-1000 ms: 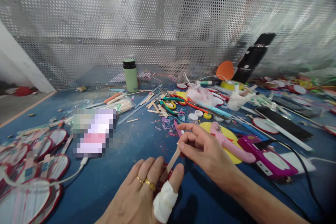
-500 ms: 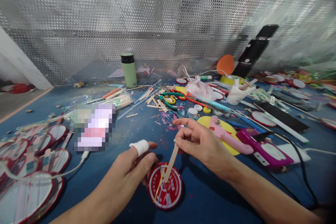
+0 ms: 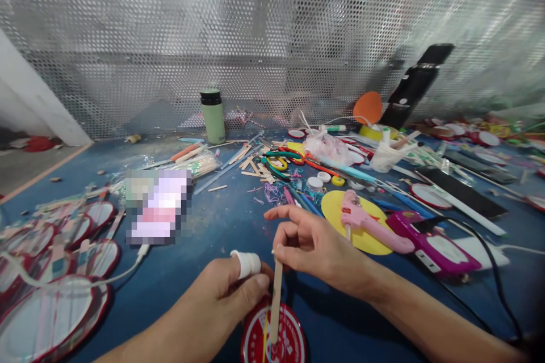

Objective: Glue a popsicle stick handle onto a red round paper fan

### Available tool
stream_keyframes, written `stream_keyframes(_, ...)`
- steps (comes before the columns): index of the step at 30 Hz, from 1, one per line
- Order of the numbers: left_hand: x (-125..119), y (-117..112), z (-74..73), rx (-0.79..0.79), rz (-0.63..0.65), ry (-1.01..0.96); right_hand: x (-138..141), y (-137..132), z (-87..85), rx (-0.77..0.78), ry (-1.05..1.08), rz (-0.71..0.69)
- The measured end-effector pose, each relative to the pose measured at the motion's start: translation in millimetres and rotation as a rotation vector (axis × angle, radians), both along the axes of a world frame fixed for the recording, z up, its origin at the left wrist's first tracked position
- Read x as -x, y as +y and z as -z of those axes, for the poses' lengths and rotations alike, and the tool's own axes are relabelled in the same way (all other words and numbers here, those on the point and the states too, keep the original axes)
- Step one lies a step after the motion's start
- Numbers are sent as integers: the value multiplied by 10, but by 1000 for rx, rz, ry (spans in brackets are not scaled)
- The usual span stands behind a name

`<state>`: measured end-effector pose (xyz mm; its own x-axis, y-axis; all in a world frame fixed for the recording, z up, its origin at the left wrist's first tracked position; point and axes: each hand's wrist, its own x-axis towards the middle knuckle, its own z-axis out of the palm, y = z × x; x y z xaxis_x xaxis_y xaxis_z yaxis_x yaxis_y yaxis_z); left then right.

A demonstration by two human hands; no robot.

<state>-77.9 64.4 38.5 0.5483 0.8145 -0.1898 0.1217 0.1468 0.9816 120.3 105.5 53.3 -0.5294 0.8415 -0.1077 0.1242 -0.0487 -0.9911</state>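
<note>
A wooden craft stick [image 3: 276, 300] is pinched at its upper end between the thumb and index finger of my right hand [image 3: 309, 244]. Its lower end touches the middle of a red round lid [image 3: 293, 333] with white print. A thin yellow strip lies across the lid beside the stick. My left hand [image 3: 232, 298], with white tape [image 3: 249, 264] round one finger, is closed at the lid's upper left edge; its fingertips are partly hidden. The lid's lower part is cut off by the bottom of the view.
A pink glue gun [image 3: 361, 218] rests on a yellow disc [image 3: 332, 204] right of my hands, near a purple box [image 3: 430, 247] with a black cable. Left are a phone [image 3: 164, 204] and several red-rimmed discs [image 3: 46, 312]. Scissors [image 3: 279, 161] and a green bottle [image 3: 213, 119] stand further back.
The lid has come nearer to me, lower in view, and the stick stands more upright. My left hand has moved right and down; my right hand has shifted slightly left and down.
</note>
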Motion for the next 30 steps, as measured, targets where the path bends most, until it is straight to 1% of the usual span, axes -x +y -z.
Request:
stream_keyframes(4,-26,31,58,69,-60,-60,44,-27,8,34,-9,-50)
stream_keyframes(8,-34,38,112,147,-118,-181,60,-37,53,39,-20,-65)
stream_keyframes(11,-28,30,161,158,-149,-234,61,-39,85,37,-24,-63)
stream_keyframes(15,-40,26,203,142,-179,-194,75,-48,100,33,-25,-63)
stream_keyframes(19,-71,22,183,133,-201,-182,93,-53,91,27,-23,-52)
stream_keyframes(23,-82,15,166,159,-217,-190,89,-59,49,48,-16,-22)
stream_keyframes(27,-82,13,200,171,-242,-206,76,-71,29,62,-31,-13)
stream_keyframes(30,-83,7,229,167,-255,-211,72,-75,57,51,-37,-25)
